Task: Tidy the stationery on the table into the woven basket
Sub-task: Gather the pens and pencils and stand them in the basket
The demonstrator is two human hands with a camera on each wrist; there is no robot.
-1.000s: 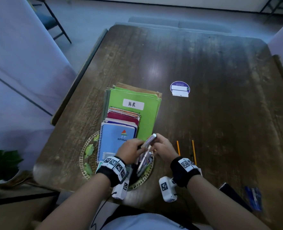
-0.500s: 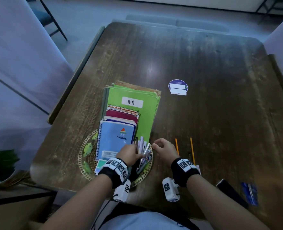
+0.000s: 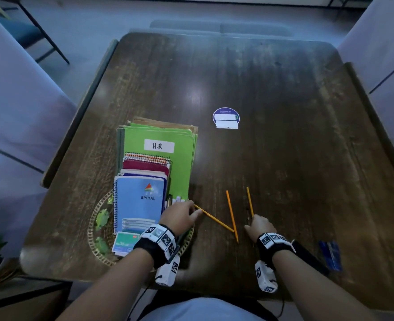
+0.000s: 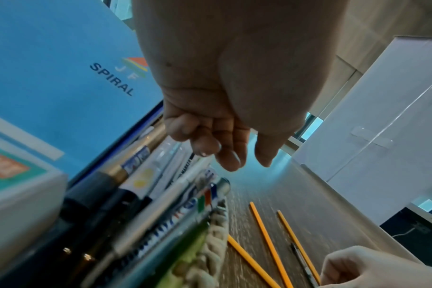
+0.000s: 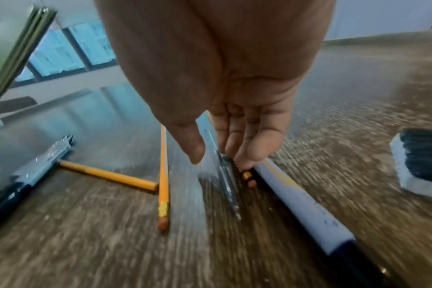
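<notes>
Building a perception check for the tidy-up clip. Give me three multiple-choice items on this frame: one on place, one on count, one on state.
1. Where is the blue SPIRAL notebook?
A. On top of the stack resting in the woven basket
B. At the far edge of the table
C. Under the right hand

2. How many yellow pencils lie on the table?
A. One
B. Three
C. Five

3. What is the state of the rightmost pencil?
A. Lifted clear of the table
B. Lying on the table, with the right hand's fingertips at its near end
C. Standing in the basket

Key:
1 A: the head view shows it topmost on the stack, over the basket rim.
2 B: the head view shows three separate yellow shafts on the wood.
3 B: the right wrist view shows the fingers reaching down to it on the tabletop.
</notes>
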